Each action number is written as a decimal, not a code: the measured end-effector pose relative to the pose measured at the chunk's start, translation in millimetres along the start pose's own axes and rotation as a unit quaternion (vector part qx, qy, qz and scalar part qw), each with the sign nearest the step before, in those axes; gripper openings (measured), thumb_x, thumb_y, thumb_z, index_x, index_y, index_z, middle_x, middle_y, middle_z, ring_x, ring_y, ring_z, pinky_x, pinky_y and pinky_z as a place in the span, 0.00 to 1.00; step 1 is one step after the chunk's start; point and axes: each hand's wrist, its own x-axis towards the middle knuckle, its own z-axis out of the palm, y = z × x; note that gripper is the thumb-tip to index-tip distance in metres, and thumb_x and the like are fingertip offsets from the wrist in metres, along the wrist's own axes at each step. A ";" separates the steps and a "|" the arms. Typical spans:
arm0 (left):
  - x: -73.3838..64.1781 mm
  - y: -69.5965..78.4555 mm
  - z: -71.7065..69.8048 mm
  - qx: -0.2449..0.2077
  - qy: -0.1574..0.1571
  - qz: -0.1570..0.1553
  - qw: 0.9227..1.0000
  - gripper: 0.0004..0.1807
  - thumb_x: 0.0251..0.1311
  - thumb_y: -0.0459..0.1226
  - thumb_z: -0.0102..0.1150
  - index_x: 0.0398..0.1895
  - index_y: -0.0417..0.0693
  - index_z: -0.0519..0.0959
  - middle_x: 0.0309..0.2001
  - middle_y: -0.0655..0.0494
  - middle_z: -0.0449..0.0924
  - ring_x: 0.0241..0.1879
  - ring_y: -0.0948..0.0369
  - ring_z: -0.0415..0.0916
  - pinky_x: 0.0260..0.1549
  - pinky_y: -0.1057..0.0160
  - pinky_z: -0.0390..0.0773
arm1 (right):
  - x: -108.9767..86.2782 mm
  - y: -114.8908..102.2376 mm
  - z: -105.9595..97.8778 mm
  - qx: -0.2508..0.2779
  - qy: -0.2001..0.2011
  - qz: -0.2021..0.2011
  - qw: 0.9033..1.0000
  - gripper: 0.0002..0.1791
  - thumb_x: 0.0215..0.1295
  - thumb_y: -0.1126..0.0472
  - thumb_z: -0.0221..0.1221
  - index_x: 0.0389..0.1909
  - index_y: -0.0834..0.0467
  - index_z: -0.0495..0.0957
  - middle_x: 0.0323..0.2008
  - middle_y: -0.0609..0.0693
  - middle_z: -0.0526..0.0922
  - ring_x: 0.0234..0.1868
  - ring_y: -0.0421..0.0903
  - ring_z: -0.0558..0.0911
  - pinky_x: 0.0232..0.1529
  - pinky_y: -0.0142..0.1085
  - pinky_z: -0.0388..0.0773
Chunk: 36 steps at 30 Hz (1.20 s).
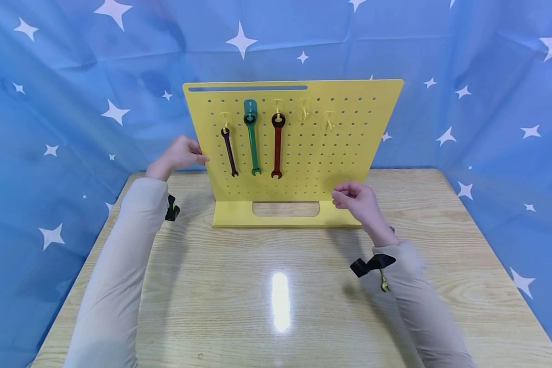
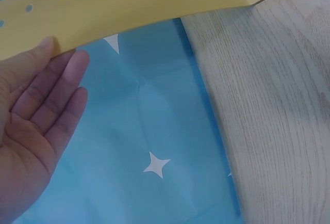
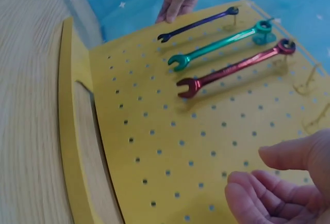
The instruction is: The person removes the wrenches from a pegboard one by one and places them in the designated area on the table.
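Note:
A yellow pegboard [image 1: 303, 176] stands upright on its base. At its left edge, my left hand [image 1: 182, 152] pinches it, thumb on the front face and fingers behind. Three combination wrenches hang from hooks: a small purple one [image 1: 230, 152], a green one [image 1: 253, 144] and a red one [image 1: 278, 146]. Lower right, in front of the board, is my right hand [image 1: 358, 202], its fingers loosely bent. The right wrist view shows a gap between that hand's thumb [image 3: 289, 154] and fingers, with nothing held there.
Two hooks without wrenches, one upper [image 1: 304, 111] and one lower [image 1: 329, 122], are right of the red wrench. A yellow wrench [image 1: 384, 282], partly hidden by the right forearm, lies on the wooden table [image 1: 239, 286]. A blue star-patterned cloth [image 1: 133, 61] surrounds the table's back and sides.

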 end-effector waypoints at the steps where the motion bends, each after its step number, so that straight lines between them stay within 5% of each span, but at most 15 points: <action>1: -0.1 0.3 0.0 0.000 0.000 0.000 1.000 0.10 0.59 0.31 0.59 0.38 0.29 0.81 0.31 0.42 0.84 0.31 0.56 0.80 0.52 0.47 0.71 | 1.7 -1.2 2.9 0.005 0.000 0.000 1.000 0.14 0.63 0.67 0.58 0.43 0.74 0.73 0.27 0.46 0.78 0.28 0.37 0.80 0.34 0.30 0.81; 20: -1.6 2.9 0.7 0.004 0.005 0.000 1.000 0.10 0.60 0.31 0.59 0.38 0.29 0.81 0.33 0.39 0.83 0.29 0.58 0.80 0.51 0.47 0.71 | 35.8 -33.5 52.1 0.048 -0.018 0.004 0.999 0.18 0.64 0.66 0.58 0.50 0.73 0.73 0.34 0.52 0.78 0.32 0.41 0.81 0.39 0.33 0.81; 30: -2.4 4.9 0.2 -0.002 0.006 0.002 1.000 0.10 0.60 0.30 0.59 0.39 0.29 0.80 0.31 0.41 0.84 0.28 0.60 0.80 0.51 0.47 0.72 | 52.7 -44.7 75.2 0.121 -0.041 0.034 0.991 0.19 0.63 0.67 0.58 0.53 0.70 0.72 0.36 0.50 0.78 0.39 0.46 0.81 0.45 0.36 0.79; 36: -2.5 3.4 -0.2 -0.005 0.004 0.001 1.000 0.10 0.60 0.30 0.59 0.39 0.28 0.80 0.32 0.40 0.84 0.28 0.59 0.80 0.52 0.47 0.71 | 60.2 -49.9 86.7 0.104 -0.046 0.030 0.993 0.20 0.63 0.65 0.59 0.55 0.67 0.73 0.43 0.53 0.78 0.43 0.44 0.78 0.50 0.38 0.77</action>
